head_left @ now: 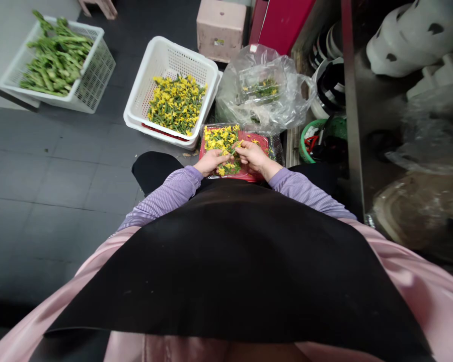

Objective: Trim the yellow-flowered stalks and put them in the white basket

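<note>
Yellow-flowered stems (237,146) were between our two hands, over a clear plastic box (203,143) that rested on a red surface (263,143). Our left hand (212,162) had its fingers closed on a small bunch, while the fingertips of our right hand (254,156) pinched a piece just beside it. We judged the work to be partway along: the box's far part held a thick layer of blossoms and its near part some greener pieces, though our hands hid the middle. Much seemed left, since a broad heap of the same flowers lay in the white basket (139,95) beyond.
</note>
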`<state>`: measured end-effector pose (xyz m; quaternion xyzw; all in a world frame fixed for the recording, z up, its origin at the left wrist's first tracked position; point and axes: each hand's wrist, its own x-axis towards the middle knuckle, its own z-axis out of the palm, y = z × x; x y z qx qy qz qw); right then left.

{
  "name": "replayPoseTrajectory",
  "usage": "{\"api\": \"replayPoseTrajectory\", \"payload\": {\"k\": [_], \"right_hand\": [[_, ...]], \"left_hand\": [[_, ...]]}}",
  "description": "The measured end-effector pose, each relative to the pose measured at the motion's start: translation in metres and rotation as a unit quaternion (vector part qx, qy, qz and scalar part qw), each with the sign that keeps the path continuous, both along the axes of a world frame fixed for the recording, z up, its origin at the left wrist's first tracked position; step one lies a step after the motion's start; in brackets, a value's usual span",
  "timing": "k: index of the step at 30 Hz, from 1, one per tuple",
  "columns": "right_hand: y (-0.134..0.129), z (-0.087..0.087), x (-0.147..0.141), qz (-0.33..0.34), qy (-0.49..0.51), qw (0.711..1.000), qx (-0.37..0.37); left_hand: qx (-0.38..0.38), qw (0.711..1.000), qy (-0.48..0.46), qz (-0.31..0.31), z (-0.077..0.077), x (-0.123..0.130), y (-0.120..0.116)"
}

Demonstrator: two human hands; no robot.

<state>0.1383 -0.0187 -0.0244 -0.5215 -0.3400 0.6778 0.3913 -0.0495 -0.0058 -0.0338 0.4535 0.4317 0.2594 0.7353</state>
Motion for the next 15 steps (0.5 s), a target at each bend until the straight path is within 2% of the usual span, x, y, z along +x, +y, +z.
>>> {"api": "replayPoseTrajectory", "payload": {"k": [4, 8, 11, 15], "right_hand": [[0.000, 0.000, -0.007, -0.018, -0.011, 1.000, 0.010], [-0.001, 0.003, -0.008, -0.015, 0.072, 0.996, -0.043], [-0.001, 0.005, -0.001, -0.042, 0.110, 0.990, -0.074], [-0.002, 0.005, 0.011, -0.062, 0.084, 0.992, -0.065]], "left_hand": [[-0.016, 0.999, 0.029, 0.005, 0.004, 0.001, 0.001], [-0.018, 0.999, 0.020, 0.027, 0.007, 0.002, 0.001], [-0.030, 0.999, 0.044, -0.002, 0.007, 0.003, 0.001], [-0.026, 0.996, 0.070, -0.045, 0.008, 0.004, 0.001]]}}
